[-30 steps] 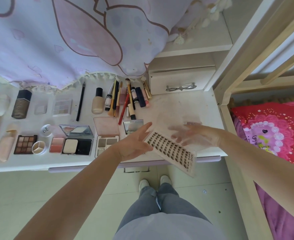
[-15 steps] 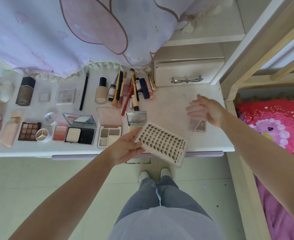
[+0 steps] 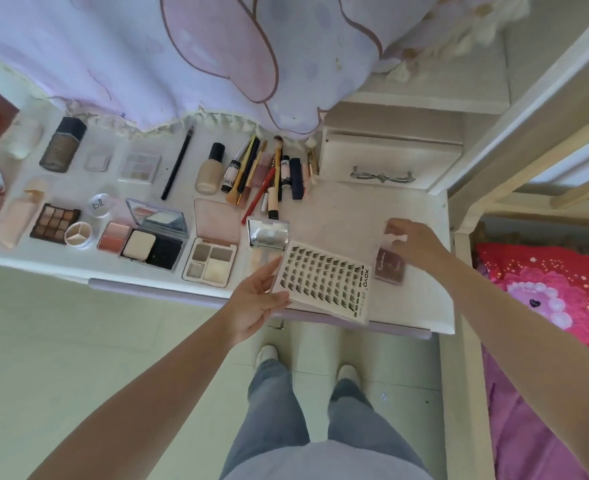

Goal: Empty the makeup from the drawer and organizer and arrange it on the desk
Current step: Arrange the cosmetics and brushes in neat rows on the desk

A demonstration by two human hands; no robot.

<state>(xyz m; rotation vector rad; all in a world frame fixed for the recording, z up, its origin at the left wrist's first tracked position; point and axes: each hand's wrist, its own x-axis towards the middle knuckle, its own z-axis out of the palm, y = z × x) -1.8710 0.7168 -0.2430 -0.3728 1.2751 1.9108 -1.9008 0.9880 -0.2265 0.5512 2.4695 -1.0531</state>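
My left hand [image 3: 255,299] grips the left edge of a white false-lash tray [image 3: 324,279] with rows of dark lash clusters, held tilted over the front of the white desk [image 3: 338,216]. My right hand [image 3: 411,244] pinches the top edge of a clear plastic lid [image 3: 421,306] just right of the tray. A small brown palette [image 3: 390,269] lies on the desk beside that hand. Left of the tray sit open palettes [image 3: 210,261], a mirrored compact [image 3: 268,233] and a bunch of brushes and pencils [image 3: 261,174].
A small white drawer unit [image 3: 386,161] with a metal handle stands shut at the desk's back right. A lilac curtain [image 3: 182,64] hangs over the back edge. Bottles [image 3: 62,143] and more palettes fill the left half. A bed frame [image 3: 466,237] and red bedding [image 3: 556,292] border the right.
My right hand lifted the clear lid off the lash tray and carried it right, then lowered it beside the small brown palette. My left hand kept the tray and shifted it slightly toward the desk.
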